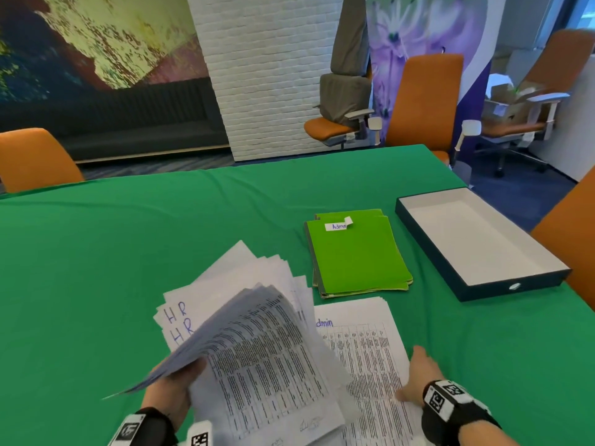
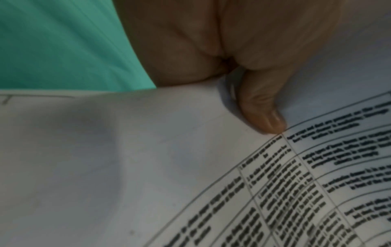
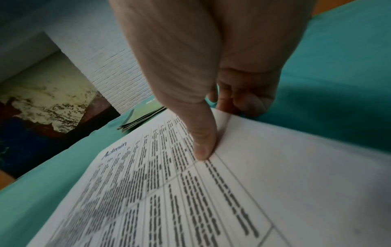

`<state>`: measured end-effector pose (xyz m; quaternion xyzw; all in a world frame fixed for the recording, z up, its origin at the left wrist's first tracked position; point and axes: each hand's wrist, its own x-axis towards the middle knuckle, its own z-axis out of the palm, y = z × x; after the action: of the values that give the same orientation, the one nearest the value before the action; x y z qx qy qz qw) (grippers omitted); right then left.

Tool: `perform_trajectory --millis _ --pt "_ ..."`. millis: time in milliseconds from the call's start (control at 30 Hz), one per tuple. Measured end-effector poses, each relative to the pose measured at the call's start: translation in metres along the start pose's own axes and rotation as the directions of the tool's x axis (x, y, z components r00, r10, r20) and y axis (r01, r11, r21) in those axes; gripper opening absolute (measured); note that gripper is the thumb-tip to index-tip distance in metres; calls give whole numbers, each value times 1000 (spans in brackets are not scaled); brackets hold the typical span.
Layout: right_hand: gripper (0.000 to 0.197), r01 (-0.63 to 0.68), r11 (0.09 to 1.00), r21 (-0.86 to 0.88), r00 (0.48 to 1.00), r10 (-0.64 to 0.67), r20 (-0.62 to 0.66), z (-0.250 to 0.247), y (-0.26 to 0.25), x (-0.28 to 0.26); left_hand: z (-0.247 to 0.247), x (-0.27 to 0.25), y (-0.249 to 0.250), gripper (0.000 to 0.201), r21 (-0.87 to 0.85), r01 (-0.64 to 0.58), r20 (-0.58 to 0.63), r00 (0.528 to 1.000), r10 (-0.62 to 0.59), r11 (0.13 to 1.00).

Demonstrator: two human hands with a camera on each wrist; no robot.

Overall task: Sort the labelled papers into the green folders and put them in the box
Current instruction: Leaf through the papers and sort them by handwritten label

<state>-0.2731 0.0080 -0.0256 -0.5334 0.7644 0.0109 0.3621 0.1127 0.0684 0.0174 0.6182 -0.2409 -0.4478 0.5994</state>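
Observation:
My left hand (image 1: 178, 391) grips a fanned sheaf of printed papers (image 1: 257, 342) by its left edge and holds it lifted above the table; its thumb (image 2: 262, 110) lies on the top sheet (image 2: 148, 167). Under the sheaf lies a spread pile marked "HR" (image 1: 180, 317). To the right is a pile headed "Admin" (image 1: 363, 346). My right hand (image 1: 415, 378) pinches that pile's right edge, thumb (image 3: 201, 142) on top and fingers (image 3: 245, 102) curled at the edge. Green folders (image 1: 357, 255), the top one labelled "Admin", are stacked behind the papers. The open box (image 1: 479, 239) stands empty at the right.
A green cloth (image 1: 96, 268) covers the table. Orange chairs stand at the far left (image 1: 32, 159), behind the table (image 1: 421, 101) and close to the box at the right edge (image 1: 570, 239). A white brick pillar (image 1: 267, 75) rises beyond the table.

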Motion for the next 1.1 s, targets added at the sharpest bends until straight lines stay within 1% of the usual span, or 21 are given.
perform_trajectory --millis 100,133,167,233,300,333,400,467,500,533,600,633,700,733,800,833,867,933,1000,1033,1100 --pt "25 79 994 -74 996 -82 -30 -11 10 3 -2 -7 8 33 -35 -22 12 1000 22 999" --pt "12 86 992 -95 995 -91 -50 -13 13 5 -2 -7 9 34 -33 -25 11 1000 26 999" --pt "8 89 991 -100 993 -96 -66 -15 15 5 -2 -8 9 34 -28 -19 16 1000 19 999" --pt "12 83 994 -74 990 -91 -111 -19 17 5 -1 -4 5 31 -2 12 14 1000 -12 1000" --pt "16 79 995 -67 982 -89 -166 -24 18 3 -1 4 -3 21 74 12 -7 1000 -11 997" --pt "16 85 994 -71 977 -98 -191 -25 19 2 1 5 -7 15 115 12 2 1000 -13 993" --pt "14 113 992 -48 962 -122 -246 -28 19 0 3 7 -12 14 128 3 36 999 -8 992" --pt "13 210 973 97 932 -169 -320 -34 15 -1 12 3 -10 15 115 -28 40 999 24 993" --pt "14 283 941 187 913 -204 -353 -40 12 -2 18 0 -7 18 115 -40 38 999 36 993" --pt "14 359 896 261 890 -245 -384 -48 8 -5 24 -3 -3 23 108 -60 44 998 55 992" --pt "14 469 811 351 856 -319 -407 -68 -3 -11 37 -9 6 42 54 -91 71 994 88 994" --pt "13 498 775 389 848 -341 -406 -79 -7 -14 42 -10 9 47 12 -99 86 991 98 995" --pt "11 528 712 463 841 -363 -401 -98 -12 -18 49 -9 13 47 -55 -114 102 988 119 992" --pt "11 537 681 497 840 -373 -395 -106 -13 -20 52 -8 15 44 -70 -119 125 984 127 990" --pt "12 530 649 546 848 -391 -359 -116 -14 -22 58 -10 22 29 -100 -119 170 976 135 988" --pt "12 516 637 572 856 -396 -331 -118 -13 -23 62 -12 26 24 -121 -117 188 972 139 986" --pt "12 496 621 607 866 -401 -298 -119 -14 -24 65 -12 28 28 -141 -116 202 969 144 983" --pt "12 441 586 679 886 -405 -225 -117 -13 -25 71 -13 29 45 -161 -111 212 967 144 981" --pt "14 400 554 730 894 -412 -177 -112 -14 -27 74 -14 29 50 -146 -134 220 962 164 980" --pt "15 388 541 746 895 -415 -164 -108 -15 -27 75 -15 29 47 -131 -150 213 961 175 980" --pt "15 377 525 763 897 -413 -158 -103 -17 -28 77 -18 29 28 -115 -157 213 961 179 981"
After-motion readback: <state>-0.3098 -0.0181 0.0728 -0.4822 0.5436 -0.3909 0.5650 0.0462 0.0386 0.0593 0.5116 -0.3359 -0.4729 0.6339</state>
